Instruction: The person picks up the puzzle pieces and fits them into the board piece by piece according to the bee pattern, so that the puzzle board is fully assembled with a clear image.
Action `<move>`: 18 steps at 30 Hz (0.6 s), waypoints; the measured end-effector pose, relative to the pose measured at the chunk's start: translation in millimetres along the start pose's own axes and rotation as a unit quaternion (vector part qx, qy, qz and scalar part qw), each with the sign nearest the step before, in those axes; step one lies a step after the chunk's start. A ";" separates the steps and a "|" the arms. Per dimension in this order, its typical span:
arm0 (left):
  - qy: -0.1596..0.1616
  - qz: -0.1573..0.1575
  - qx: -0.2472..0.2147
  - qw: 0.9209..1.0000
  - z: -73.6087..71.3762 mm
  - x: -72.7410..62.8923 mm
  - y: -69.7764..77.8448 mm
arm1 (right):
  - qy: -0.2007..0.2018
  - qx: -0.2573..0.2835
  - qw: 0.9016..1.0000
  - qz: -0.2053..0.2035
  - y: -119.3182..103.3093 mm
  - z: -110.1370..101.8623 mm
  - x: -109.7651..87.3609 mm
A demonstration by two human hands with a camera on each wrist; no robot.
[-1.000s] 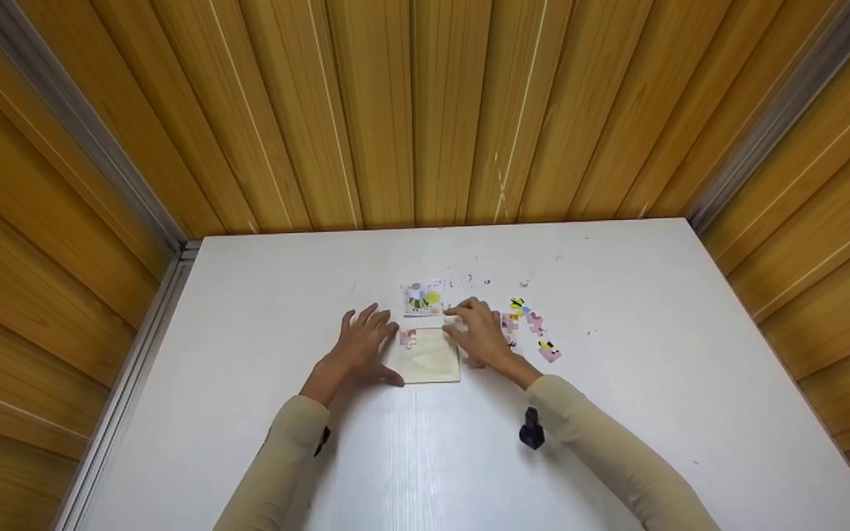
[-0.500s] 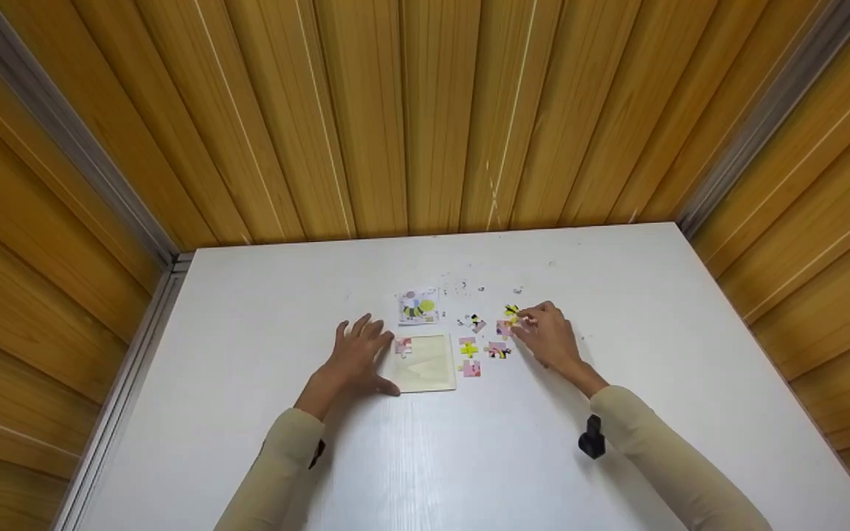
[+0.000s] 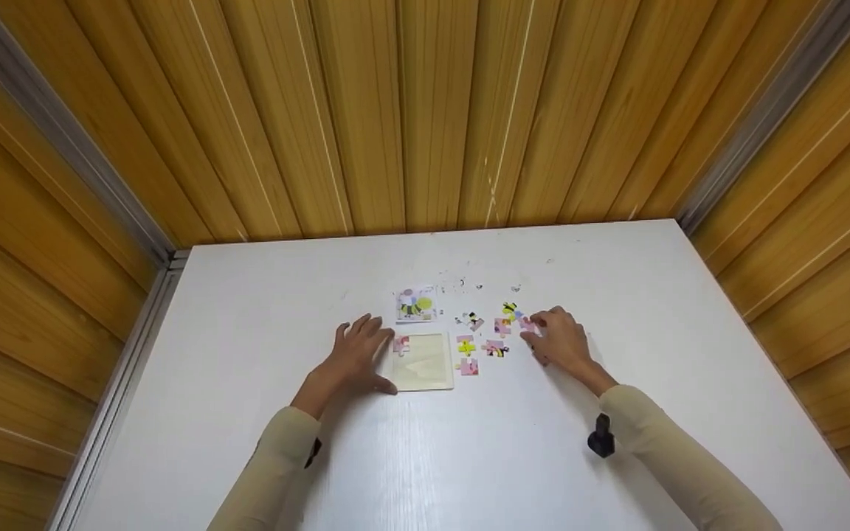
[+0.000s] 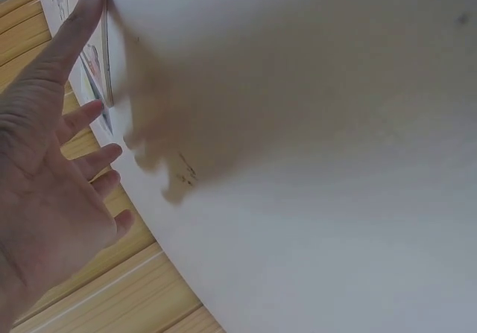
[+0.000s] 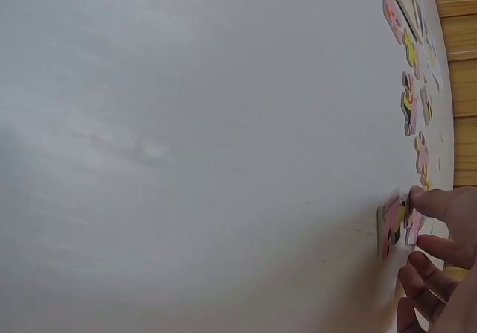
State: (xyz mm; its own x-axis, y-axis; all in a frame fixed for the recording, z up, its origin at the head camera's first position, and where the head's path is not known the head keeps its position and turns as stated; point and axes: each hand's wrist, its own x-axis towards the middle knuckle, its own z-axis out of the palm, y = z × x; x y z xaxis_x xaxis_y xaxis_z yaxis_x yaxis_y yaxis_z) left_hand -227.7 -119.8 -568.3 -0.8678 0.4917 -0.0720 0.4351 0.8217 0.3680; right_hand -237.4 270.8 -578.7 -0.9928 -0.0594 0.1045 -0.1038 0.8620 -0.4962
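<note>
My left hand [image 3: 355, 354] is spread along the left side of a pale wooden puzzle tray [image 3: 425, 372]. Its thumb touches the tray's edge, as the left wrist view also shows. One pink puzzle piece [image 3: 401, 344] lies in the tray's upper left corner. Over to the right, my right hand [image 3: 561, 343] pinches a pink puzzle piece [image 5: 412, 225] between thumb and fingertip. Close beside that one, a pink piece with dark and yellow marks [image 5: 389, 225] shows in the right wrist view; in the head view the right hand hides it.
Right of the tray lie several loose pieces, among them a yellow one [image 3: 466, 345], a pink one [image 3: 469, 366] and a striped one [image 3: 497, 348]. A bee picture card [image 3: 415, 305] lies behind the tray. Wood-look panels [image 3: 440, 110] rise at the table's back edge.
My right hand has moved from the tray's upper right corner rightward to the loose pieces, then slightly farther right onto a pink piece. My left hand stays at the tray.
</note>
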 end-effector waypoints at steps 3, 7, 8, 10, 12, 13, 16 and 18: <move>0.002 0.010 -0.001 1.000 -1.5 -0.1 0.5 | -0.015 0.012 1.000 -0.016 1.4 -3.7 2.6; 0.006 0.019 -0.003 1.000 -1.5 1.5 2.5 | -0.027 0.022 0.999 -0.024 4.6 -10.2 4.6; 0.007 0.021 -0.003 1.000 -1.0 1.9 2.8 | -0.026 0.023 0.999 -0.021 5.4 -11.2 4.8; 0.010 0.023 -0.006 1.000 -0.3 2.5 3.1 | -0.022 0.025 0.999 -0.015 7.2 -13.1 4.4; 0.016 0.027 -0.012 0.999 0.9 2.0 2.0 | -0.020 0.028 0.999 -0.010 8.6 -13.1 3.9; 0.017 0.027 -0.013 0.999 1.3 1.6 1.4 | -0.020 0.031 0.999 -0.006 9.4 -12.9 3.7; 0.024 0.030 -0.015 0.999 3.3 1.2 -0.6 | -0.025 0.042 0.999 0.003 11.0 -11.8 3.0; 0.026 0.031 -0.010 0.999 4.4 1.4 -1.1 | -0.029 0.044 0.999 0.010 12.3 -10.8 2.7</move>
State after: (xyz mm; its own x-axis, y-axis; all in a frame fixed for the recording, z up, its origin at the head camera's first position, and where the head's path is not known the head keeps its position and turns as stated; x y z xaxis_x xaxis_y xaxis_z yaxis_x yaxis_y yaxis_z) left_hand -228.4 -118.7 -572.8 -0.8508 0.5255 -0.0004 0.4839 0.7838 0.3893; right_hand -240.7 286.7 -575.2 -0.9963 -0.0728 0.0449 -0.0854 0.8156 -0.5722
